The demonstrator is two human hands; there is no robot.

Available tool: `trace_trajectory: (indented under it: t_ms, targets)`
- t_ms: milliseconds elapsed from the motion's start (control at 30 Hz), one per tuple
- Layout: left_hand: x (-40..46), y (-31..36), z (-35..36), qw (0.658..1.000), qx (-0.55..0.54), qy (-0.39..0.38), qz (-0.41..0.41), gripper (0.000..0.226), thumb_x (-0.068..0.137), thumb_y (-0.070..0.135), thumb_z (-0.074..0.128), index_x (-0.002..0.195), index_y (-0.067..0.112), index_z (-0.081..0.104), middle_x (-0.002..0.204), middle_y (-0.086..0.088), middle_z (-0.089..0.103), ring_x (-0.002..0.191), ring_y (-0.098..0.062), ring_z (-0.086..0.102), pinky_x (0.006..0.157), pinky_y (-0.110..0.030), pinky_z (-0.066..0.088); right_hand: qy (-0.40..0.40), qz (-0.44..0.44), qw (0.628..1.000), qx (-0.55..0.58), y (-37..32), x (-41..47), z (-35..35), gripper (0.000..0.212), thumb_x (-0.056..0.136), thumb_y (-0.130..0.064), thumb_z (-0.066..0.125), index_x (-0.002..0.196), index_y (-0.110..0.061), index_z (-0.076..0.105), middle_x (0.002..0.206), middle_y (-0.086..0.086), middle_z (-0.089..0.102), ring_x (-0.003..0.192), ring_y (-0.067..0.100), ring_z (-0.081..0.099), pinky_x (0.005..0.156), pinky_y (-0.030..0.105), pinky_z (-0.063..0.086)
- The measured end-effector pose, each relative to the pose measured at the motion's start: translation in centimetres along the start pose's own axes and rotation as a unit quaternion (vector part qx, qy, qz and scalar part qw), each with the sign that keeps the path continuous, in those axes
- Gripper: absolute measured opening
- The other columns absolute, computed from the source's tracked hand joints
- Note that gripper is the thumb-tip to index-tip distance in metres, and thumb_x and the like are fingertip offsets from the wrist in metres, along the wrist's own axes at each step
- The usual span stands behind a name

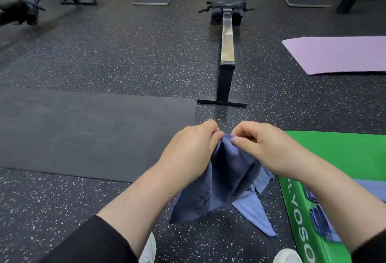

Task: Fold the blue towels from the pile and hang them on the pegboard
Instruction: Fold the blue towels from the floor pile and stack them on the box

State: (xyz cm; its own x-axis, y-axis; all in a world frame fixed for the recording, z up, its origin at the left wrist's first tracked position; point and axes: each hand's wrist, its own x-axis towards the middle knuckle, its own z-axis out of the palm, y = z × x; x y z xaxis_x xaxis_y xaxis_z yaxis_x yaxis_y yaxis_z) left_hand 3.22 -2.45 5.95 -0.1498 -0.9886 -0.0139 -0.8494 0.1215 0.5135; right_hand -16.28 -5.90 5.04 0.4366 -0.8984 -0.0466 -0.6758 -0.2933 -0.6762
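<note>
I hold a soft blue cloth towel (231, 179) up in front of me with both hands, over the black speckled rubber floor (125, 53). My left hand (188, 152) pinches the top edge of the towel, fingers curled round the fabric, and my right hand (263, 147) pinches the same edge just beside it, thumb and fingertips closed on the cloth. The two hands are close together, nearly touching at the top of the towel. The fabric hangs down between my forearms in loose folds, darker on the left side and lighter on the right, with one pointed corner trailing toward the floor near my white shoes (287, 255).

To my right stands a green padded box with white lettering (300, 221); more blue towels (321, 221) lie on it. A dark grey exercise mat (83, 133) lies flat on the floor to my left, and a pale purple exercise mat (338, 53) lies farther off on the right. Straight ahead stands a black rowing machine with a silver rail (227, 39).
</note>
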Motion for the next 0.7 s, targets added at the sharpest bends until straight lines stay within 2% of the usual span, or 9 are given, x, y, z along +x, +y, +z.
trace_trajectory:
  t_ms: [67,167,267,333,400,467,567,633,700]
  targets:
    - [-0.1,-0.3,-0.5,0.999,-0.008,0.03,-0.012,0.022,0.106,0.04,0.042,0.094,0.024,0.049,0.088,-0.001,0.066,0.088,-0.03,0.058,0.075,-0.041,0.045,0.019,0.016,0.999,-0.022,0.2,0.1,0.2,0.011,0.091,-0.02,0.064,0.084,-0.028,0.063,0.073,-0.002,0.066,0.071,0.018,0.057,0.072,0.037,0.047]
    - [-0.1,-1.1,-1.4,0.997,-0.027,0.076,-0.02,0.023,0.105,0.04,0.042,0.091,0.024,0.05,0.084,0.0,0.065,0.086,-0.032,0.058,0.077,-0.043,0.047,0.081,0.05,0.994,-0.054,0.4,0.1,0.1,0.013,0.086,-0.016,0.061,0.079,-0.026,0.066,0.069,-0.006,0.064,0.069,0.014,0.056,0.068,0.033,0.046]
    - [-0.2,-1.8,-2.1,0.994,-0.024,0.106,-0.032,0.025,0.105,0.041,0.041,0.09,0.024,0.05,0.078,0.003,0.063,0.083,-0.03,0.057,0.074,-0.043,0.047,0.149,0.056,0.982,-0.102,0.5,0.1,-0.2,0.013,0.085,-0.013,0.06,0.08,-0.021,0.068,0.076,-0.007,0.062,0.077,0.019,0.055,0.07,0.035,0.04]
    - [-0.3,-2.3,-2.4,0.99,-0.015,0.13,-0.049,0.027,0.105,0.04,0.041,0.091,0.021,0.053,0.076,0.002,0.062,0.082,-0.031,0.057,0.074,-0.043,0.046,0.171,0.068,0.979,-0.083,0.6,0.2,-0.3,0.015,0.086,-0.012,0.059,0.082,-0.023,0.069,0.074,-0.009,0.063,0.074,0.017,0.055,0.067,0.032,0.038]
    - [-0.3,-2.5,-2.7,0.988,-0.012,0.14,-0.064,0.022,0.105,0.039,0.044,0.096,0.023,0.058,0.078,0.005,0.064,0.087,-0.031,0.059,0.074,-0.041,0.045,0.169,0.068,0.983,-0.007,0.6,0.3,-0.4,0.02,0.088,-0.013,0.059,0.081,-0.029,0.068,0.07,-0.013,0.068,0.066,0.005,0.057,0.061,0.02,0.04]
    - [-0.3,-2.1,-2.8,0.99,-0.028,0.123,-0.059,0.021,0.103,0.04,0.05,0.117,0.033,0.063,0.082,0.007,0.064,0.096,-0.029,0.062,0.079,-0.037,0.044,0.153,0.046,0.987,0.036,0.1,0.3,-0.5,0.025,0.093,-0.013,0.06,0.079,-0.033,0.066,0.066,-0.022,0.066,0.061,-0.004,0.054,0.059,0.011,0.037]
    - [-0.4,-0.7,-1.9,0.999,0.014,0.035,-0.014,0.049,0.101,0.047,0.052,0.149,0.044,0.043,0.1,0.0,0.072,0.108,-0.029,0.062,0.087,-0.035,0.046,0.118,0.011,0.992,0.039,-0.6,0.4,-0.1,0.019,0.098,-0.016,0.06,0.087,-0.03,0.069,0.073,-0.016,0.068,0.066,0.0,0.055,0.065,0.016,0.041]
    - [-0.4,0.1,-1.0,0.999,0.049,-0.008,0.01,0.052,0.102,0.049,0.049,0.152,0.045,0.037,0.118,0.001,0.071,0.114,-0.029,0.062,0.088,-0.035,0.046,0.089,-0.009,0.995,0.047,-1.0,0.4,0.3,0.015,0.099,-0.018,0.06,0.094,-0.026,0.072,0.08,-0.008,0.071,0.071,0.004,0.058,0.074,0.024,0.044]
    - [-0.2,0.2,-0.4,0.999,0.029,-0.009,0.021,0.04,0.102,0.048,0.048,0.142,0.042,0.049,0.114,0.003,0.071,0.109,-0.027,0.062,0.086,-0.036,0.048,0.064,-0.025,0.997,0.046,-1.3,0.4,0.6,0.015,0.1,-0.019,0.06,0.095,-0.026,0.073,0.082,-0.01,0.072,0.072,0.001,0.058,0.074,0.023,0.045]
